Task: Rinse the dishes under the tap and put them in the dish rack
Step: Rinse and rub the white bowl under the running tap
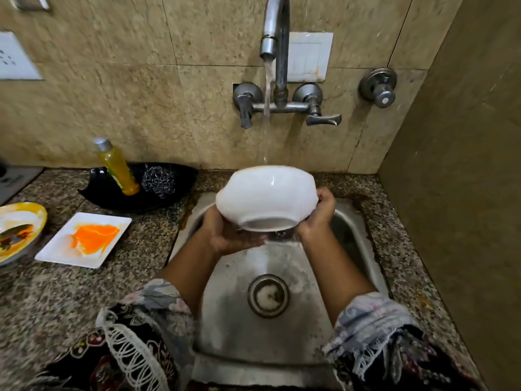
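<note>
We hold the white bowl [265, 197] under the tap [275, 38], left hand [228, 235] and right hand [318, 213] both clasping it. Wet, slippery, breakable; grip its rim and base.

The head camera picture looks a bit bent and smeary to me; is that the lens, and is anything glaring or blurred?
Head view: wide-angle lens bows the wall tiles and counter edges; the left edge is smeared, blurring the yellow plate; a small glare spot sits on the white bowl, held by the left hand and right hand; the sleeves at the bottom are soft.
</note>
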